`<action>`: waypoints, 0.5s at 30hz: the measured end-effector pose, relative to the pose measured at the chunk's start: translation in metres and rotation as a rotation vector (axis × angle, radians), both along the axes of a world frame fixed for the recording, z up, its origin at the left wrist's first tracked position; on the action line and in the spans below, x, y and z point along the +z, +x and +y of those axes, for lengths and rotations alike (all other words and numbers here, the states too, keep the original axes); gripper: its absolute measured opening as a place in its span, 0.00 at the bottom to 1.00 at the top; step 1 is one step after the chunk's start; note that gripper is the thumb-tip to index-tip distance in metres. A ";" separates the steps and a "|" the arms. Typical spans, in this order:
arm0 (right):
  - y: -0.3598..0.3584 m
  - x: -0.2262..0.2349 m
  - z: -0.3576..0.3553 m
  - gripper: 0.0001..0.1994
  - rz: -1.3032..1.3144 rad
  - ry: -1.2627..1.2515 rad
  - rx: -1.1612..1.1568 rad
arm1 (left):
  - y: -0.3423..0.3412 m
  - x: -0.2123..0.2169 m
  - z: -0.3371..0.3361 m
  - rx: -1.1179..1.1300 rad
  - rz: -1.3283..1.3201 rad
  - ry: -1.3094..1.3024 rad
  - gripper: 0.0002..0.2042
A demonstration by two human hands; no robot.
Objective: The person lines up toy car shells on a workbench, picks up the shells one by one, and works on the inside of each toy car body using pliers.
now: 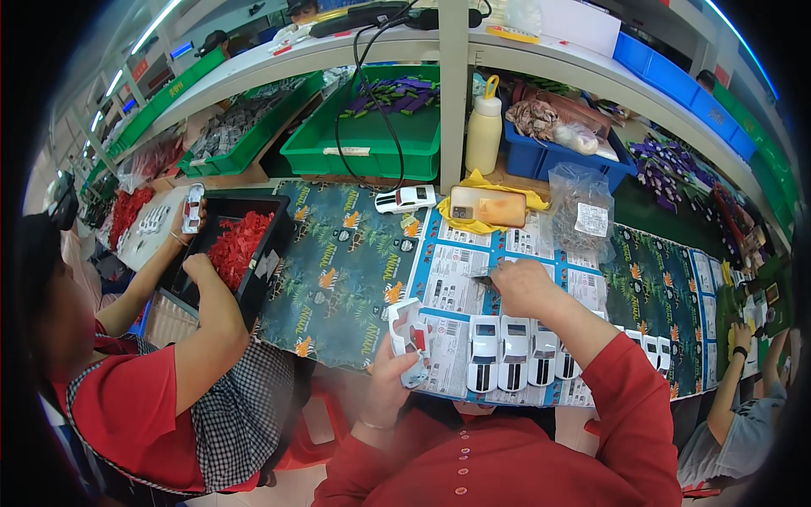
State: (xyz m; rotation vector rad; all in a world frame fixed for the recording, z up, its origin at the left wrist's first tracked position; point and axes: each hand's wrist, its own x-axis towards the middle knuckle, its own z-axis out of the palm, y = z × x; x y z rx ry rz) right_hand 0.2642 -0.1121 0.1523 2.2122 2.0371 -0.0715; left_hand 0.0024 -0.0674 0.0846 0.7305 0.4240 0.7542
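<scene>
Left grip [389, 384]: mine, closed round one white shell [403, 318], red part [420, 340] showing; unfinished, I judge

Right grip [524, 287]: my fingers pinched at a dark sliver [483, 280], above and right of the shell; kind not clear

White cars [514, 355], in a row: right of my left grip, below my right; look done to me

Hidden: some behind my right sleeve [625, 380], total unknown; pale blue piece [414, 374] at my left fingertips, unclear
</scene>
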 end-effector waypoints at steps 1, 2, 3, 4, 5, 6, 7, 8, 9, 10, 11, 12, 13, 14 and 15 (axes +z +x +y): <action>0.003 0.000 -0.002 0.10 0.092 -0.004 -0.057 | 0.000 0.002 -0.001 -0.006 -0.018 -0.006 0.38; 0.004 0.002 -0.006 0.10 0.090 -0.003 -0.059 | 0.000 0.003 -0.002 -0.013 -0.035 -0.012 0.40; 0.003 0.006 -0.012 0.11 0.209 0.006 -0.157 | 0.001 0.004 -0.003 -0.013 -0.038 -0.012 0.40; 0.002 0.010 -0.018 0.11 0.328 0.017 -0.256 | 0.002 0.005 -0.004 -0.011 -0.051 0.017 0.40; 0.000 0.010 -0.025 0.11 0.326 0.018 -0.257 | 0.004 0.005 -0.005 -0.010 -0.064 0.047 0.41; -0.002 0.011 -0.033 0.12 0.473 0.079 -0.294 | 0.006 0.004 -0.005 -0.012 -0.066 0.051 0.41; -0.006 0.011 -0.041 0.13 0.621 0.140 -0.330 | 0.010 0.001 -0.004 -0.020 -0.064 0.126 0.41; -0.012 0.012 -0.048 0.13 0.708 0.161 -0.352 | 0.013 0.003 -0.004 -0.029 -0.060 0.201 0.41; -0.018 0.015 -0.054 0.12 0.781 0.163 -0.372 | 0.017 0.008 -0.005 -0.050 -0.046 0.232 0.40; -0.024 0.016 -0.059 0.12 0.854 0.164 -0.391 | 0.022 0.012 -0.006 -0.072 -0.048 0.266 0.40; -0.028 0.011 -0.065 0.12 0.893 0.215 -0.381 | 0.027 0.014 -0.008 -0.096 -0.050 0.302 0.41; -0.031 0.010 -0.068 0.12 0.899 0.222 -0.381 | 0.031 0.016 -0.012 -0.106 -0.055 0.313 0.42; -0.034 0.009 -0.070 0.13 0.919 0.234 -0.375 | 0.037 0.013 -0.013 -0.112 -0.043 0.337 0.42; -0.038 0.009 -0.071 0.14 0.940 0.244 -0.368 | 0.042 0.010 -0.014 -0.116 -0.031 0.361 0.42; -0.040 0.009 -0.073 0.14 0.938 0.256 -0.367 | 0.048 0.023 -0.018 -0.116 -0.022 0.359 0.42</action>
